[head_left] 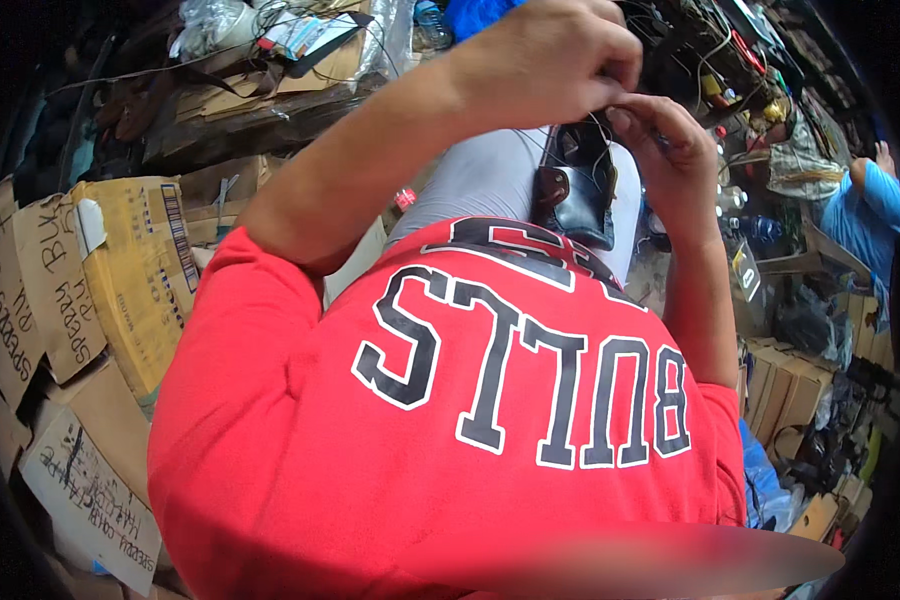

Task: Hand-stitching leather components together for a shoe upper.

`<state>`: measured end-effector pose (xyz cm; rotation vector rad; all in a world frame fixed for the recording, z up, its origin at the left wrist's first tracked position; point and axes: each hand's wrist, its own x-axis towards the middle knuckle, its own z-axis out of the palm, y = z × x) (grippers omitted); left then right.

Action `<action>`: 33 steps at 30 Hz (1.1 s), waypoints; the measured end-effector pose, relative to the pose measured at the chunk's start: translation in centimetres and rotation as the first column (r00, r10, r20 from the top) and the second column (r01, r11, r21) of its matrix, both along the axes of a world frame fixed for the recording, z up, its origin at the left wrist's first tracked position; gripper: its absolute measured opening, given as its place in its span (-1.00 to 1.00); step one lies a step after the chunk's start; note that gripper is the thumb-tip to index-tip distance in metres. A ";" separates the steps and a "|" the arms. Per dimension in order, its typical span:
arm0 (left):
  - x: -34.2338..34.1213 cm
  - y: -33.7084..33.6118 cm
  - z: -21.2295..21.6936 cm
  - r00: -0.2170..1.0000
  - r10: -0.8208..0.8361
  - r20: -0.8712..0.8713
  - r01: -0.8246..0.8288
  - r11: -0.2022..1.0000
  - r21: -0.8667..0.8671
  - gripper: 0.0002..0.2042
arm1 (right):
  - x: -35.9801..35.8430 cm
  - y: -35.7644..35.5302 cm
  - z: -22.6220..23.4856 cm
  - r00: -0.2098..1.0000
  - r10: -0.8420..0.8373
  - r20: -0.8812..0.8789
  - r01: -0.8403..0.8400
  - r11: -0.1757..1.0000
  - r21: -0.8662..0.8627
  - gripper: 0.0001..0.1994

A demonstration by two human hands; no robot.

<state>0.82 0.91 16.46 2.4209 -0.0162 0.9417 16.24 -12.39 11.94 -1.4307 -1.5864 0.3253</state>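
Above my lap, my left hand (pixel 560 62) and my right hand (pixel 673 140) meet at the fingertips, both closed in a pinch. A thin pale thread (pixel 599 128) runs up toward the pinched fingers from below. Any small tool between the fingertips is too small to make out. Across my grey-clad thighs lies a black leather shoe (pixel 582 214), with a flap and a round metal stud near its near end. Its far part is partly hidden beneath my hands, and neither hand grips it.
Cardboard boxes and flaps (pixel 135 280) crowd my left side. A low bench (pixel 230 130) ahead on the left bears papers and plastic bags. Plastic bottles (pixel 760 228) and stacked cardboard (pixel 785 395) stand at right. Another person in a blue shirt (pixel 863 225) is at far right.
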 end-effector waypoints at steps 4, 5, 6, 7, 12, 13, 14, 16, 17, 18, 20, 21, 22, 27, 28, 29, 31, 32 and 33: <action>2.4 -0.2 -3.9 0.999 -0.007 0.045 0.014 0.989 -0.148 -0.69 | 2.6 -2.5 0.4 0.949 -0.094 -0.301 0.056 0.989 -0.133 -0.84; 2.5 0.5 -6.1 1.000 0.017 0.011 -0.017 0.998 -0.063 -0.56 | 4.3 -3.5 0.4 0.887 -0.214 -0.408 0.209 0.976 -0.057 -0.82; 2.5 1.0 -9.4 0.981 0.150 -0.120 -0.145 0.988 0.051 -0.52 | 5.9 -4.8 1.1 0.883 -0.269 -0.385 0.312 0.949 0.053 -0.82; 2.9 0.7 -10.8 0.872 0.215 -0.440 -0.160 0.974 0.159 -0.44 | 10.6 -8.2 0.5 0.840 -0.259 -0.478 0.359 0.924 0.130 -0.82; -0.3 0.1 -15.2 0.646 0.022 -0.763 0.032 0.998 0.055 -0.64 | 20.7 -14.1 0.2 0.731 -0.414 -0.542 0.461 0.886 -0.054 -0.66; -0.5 0.4 -13.8 0.592 -0.128 -0.795 0.027 0.990 -0.139 -0.66 | 11.4 -8.9 2.8 0.729 -0.540 -0.421 0.541 0.831 -0.128 -0.67; -0.2 0.6 -11.0 0.549 -0.289 -0.784 0.031 0.945 -0.326 -0.68 | 9.3 -7.6 2.7 0.815 -0.490 -0.311 0.430 0.869 -0.244 -0.66; -0.5 -0.2 -4.9 0.640 -0.429 -0.638 0.126 0.877 -0.463 -0.70 | 6.7 -4.6 1.1 0.937 -0.259 -0.235 0.119 0.868 -0.483 -0.66; -0.4 -0.5 -3.4 0.762 -0.409 -0.502 0.187 0.882 -0.433 -0.71 | 4.8 -3.0 0.8 0.957 -0.119 -0.263 -0.042 0.843 -0.536 -0.68; 0.0 -0.7 -2.2 0.855 -0.388 -0.344 0.246 0.887 -0.391 -0.72 | 3.1 -2.2 0.4 0.903 -0.091 -0.419 -0.176 0.812 -0.556 -0.71; 0.4 -0.5 1.1 0.887 -0.269 -0.375 0.182 0.950 -0.253 -0.75 | 1.8 -1.7 2.0 0.848 0.081 -0.523 -0.451 0.630 -0.633 -0.77; 0.3 -0.6 2.0 0.931 -0.174 -0.321 0.135 0.981 -0.142 -0.78 | 2.1 -1.6 3.2 0.875 0.269 -0.402 -0.480 0.583 -0.655 -0.81; 0.2 -0.7 2.2 0.937 -0.173 -0.303 0.122 0.976 -0.179 -0.78 | 2.3 -1.5 4.7 0.846 0.460 -0.269 -0.505 0.532 -0.680 -0.84; 1.3 -1.4 -0.1 0.949 -0.199 -0.246 0.122 0.947 -0.296 -0.81 | 4.1 -6.2 6.5 0.797 0.266 0.541 0.178 0.754 -0.632 -0.88; 2.0 -1.7 -0.9 0.947 -0.209 -0.245 0.128 0.943 -0.307 -0.81 | 4.3 -7.0 5.9 0.705 0.115 0.699 0.276 0.864 -0.421 -0.85; 3.2 -2.0 -1.8 0.959 -0.217 -0.182 0.156 0.942 -0.298 -0.80 | 3.6 -6.9 5.8 0.637 -0.010 0.771 0.239 0.953 -0.185 -0.82; 6.7 -2.3 -4.8 0.970 -0.244 -0.009 0.238 0.954 -0.182 -0.74 | 3.5 -6.6 4.9 0.557 -0.149 0.817 0.160 0.985 0.070 -0.83; 7.8 -2.5 -5.2 0.970 -0.237 0.049 0.241 0.965 -0.100 -0.75 | 3.7 -6.5 4.1 0.540 -0.208 0.816 0.116 0.978 0.172 -0.83; 8.6 -2.7 -5.9 0.970 -0.224 -0.093 0.206 0.964 -0.170 -0.77 | 3.7 -6.3 3.7 0.563 -0.224 0.796 0.112 0.974 0.196 -0.82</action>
